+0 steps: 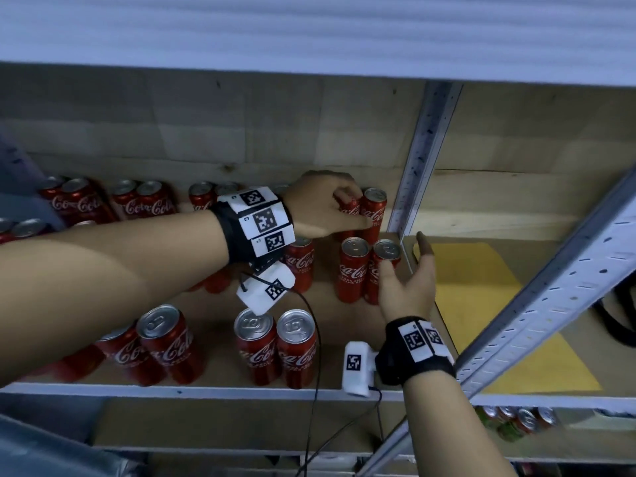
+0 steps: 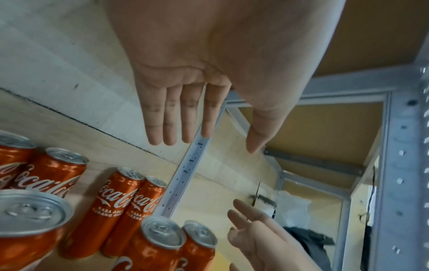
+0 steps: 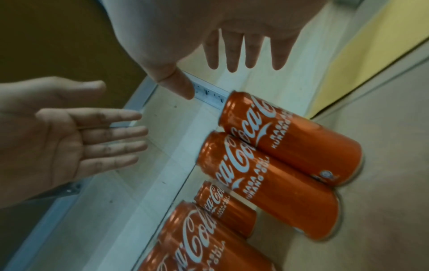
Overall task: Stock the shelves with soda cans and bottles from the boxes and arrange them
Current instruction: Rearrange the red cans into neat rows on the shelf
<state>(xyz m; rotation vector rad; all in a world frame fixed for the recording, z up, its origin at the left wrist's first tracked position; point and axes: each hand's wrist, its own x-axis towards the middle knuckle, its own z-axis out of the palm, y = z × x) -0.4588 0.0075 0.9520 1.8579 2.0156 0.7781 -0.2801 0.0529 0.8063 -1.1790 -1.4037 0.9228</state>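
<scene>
Both the left hand (image 1: pixel 323 204) and right hand (image 1: pixel 407 284) hover flat-fingered, holding nothing, by the cans (image 1: pixel 370 270) beside the post (image 1: pixel 418 166); a careless brush could topple them.

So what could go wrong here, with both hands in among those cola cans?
The left hand reaches over standing cans to the back pair. Its forearm could knock one over, and the close neighbours might follow. The black cable hanging from that wrist drapes past the front cans near the shelf edge, so a snag might pull one off.
</scene>
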